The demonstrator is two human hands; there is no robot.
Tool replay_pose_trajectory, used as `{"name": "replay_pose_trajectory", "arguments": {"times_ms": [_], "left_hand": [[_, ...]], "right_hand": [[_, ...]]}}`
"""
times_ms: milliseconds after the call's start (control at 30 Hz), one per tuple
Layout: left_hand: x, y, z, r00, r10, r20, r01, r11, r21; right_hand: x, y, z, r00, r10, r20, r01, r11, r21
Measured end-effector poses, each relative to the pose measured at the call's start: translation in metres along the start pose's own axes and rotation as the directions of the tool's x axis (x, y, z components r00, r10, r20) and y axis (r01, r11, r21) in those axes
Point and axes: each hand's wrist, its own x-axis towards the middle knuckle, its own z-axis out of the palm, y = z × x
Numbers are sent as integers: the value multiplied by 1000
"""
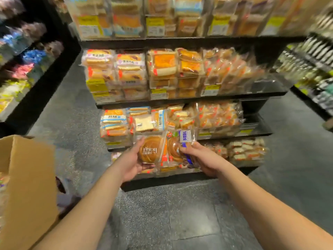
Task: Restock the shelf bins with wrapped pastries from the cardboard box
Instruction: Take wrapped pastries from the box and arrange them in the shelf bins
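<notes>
Dark speckled flooring [180, 213] runs up to a black multi-tier shelf unit [180, 101] whose clear bins are packed with wrapped baked goods. Person stands facing it, both arms extended. Left hand [132, 162] grips a wrapped round pastry [151, 150] from below; right hand [200, 158] pinches a second wrapped pastry [177, 149] just beside it. Both packets are held before the lower tiers. Open cardboard box [27, 186] sits at the person's left.
</notes>
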Motion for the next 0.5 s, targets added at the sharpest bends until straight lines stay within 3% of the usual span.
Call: {"name": "replay_pose_trajectory", "arguments": {"times_ms": [100, 233, 333, 500], "left_hand": [[15, 13, 63, 991, 35, 126, -39, 999, 24], [38, 33, 128, 984, 64, 165, -67, 998, 13], [59, 54, 159, 979, 103, 177, -113, 993, 46], [103, 86, 195, 938, 127, 323, -160, 984, 77]], "right_hand": [[-27, -9, -54, 995, -47, -89, 48, 999, 10], [-49, -32, -109, 972, -121, -201, 119, 993, -22], [-50, -53, -145, 947, -175, -268, 188, 982, 22], [-32, -87, -195, 895, -258, -364, 317, 942, 112]]}}
